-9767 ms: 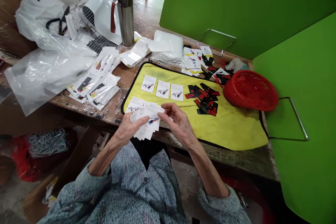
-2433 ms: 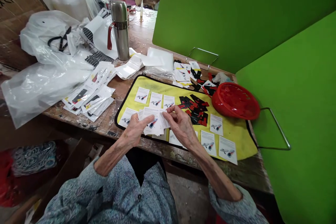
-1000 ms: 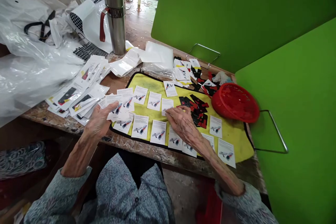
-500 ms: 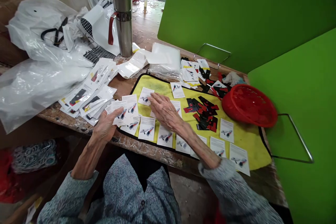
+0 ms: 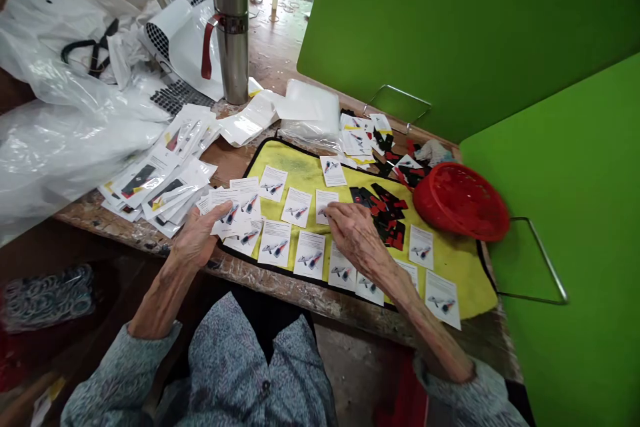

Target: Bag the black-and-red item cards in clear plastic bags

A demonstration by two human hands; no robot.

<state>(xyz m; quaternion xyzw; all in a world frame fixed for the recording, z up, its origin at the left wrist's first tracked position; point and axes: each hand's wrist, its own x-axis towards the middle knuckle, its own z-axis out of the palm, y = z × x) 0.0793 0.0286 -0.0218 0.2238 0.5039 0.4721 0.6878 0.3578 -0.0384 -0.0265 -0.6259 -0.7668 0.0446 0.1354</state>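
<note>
My left hand [image 5: 203, 237] is closed on several printed white cards [image 5: 235, 203] at the near left edge of the yellow cloth [image 5: 295, 160]. Over the cloth's middle, my right hand [image 5: 353, 230] has its fingers bent down at the lower edge of a small card [image 5: 325, 199]; whether they grip it is hidden. More cards lie in rows on the cloth, among them one card [image 5: 297, 207] left of my right hand and another [image 5: 310, 255] nearer me. Black and red pieces [image 5: 387, 210] are heaped just beyond my right hand.
A red basket [image 5: 460, 203] tilts at the cloth's right end, beside green panels [image 5: 565, 213]. A steel flask [image 5: 234, 33] stands at the back left. Packaged items [image 5: 175, 177] and clear plastic bags [image 5: 65, 140] cover the left side.
My right hand has moved right, from the upper left card to the card near the dark heap, uncovering cards in the middle. My left hand still holds its cards. The view has shifted slightly.
</note>
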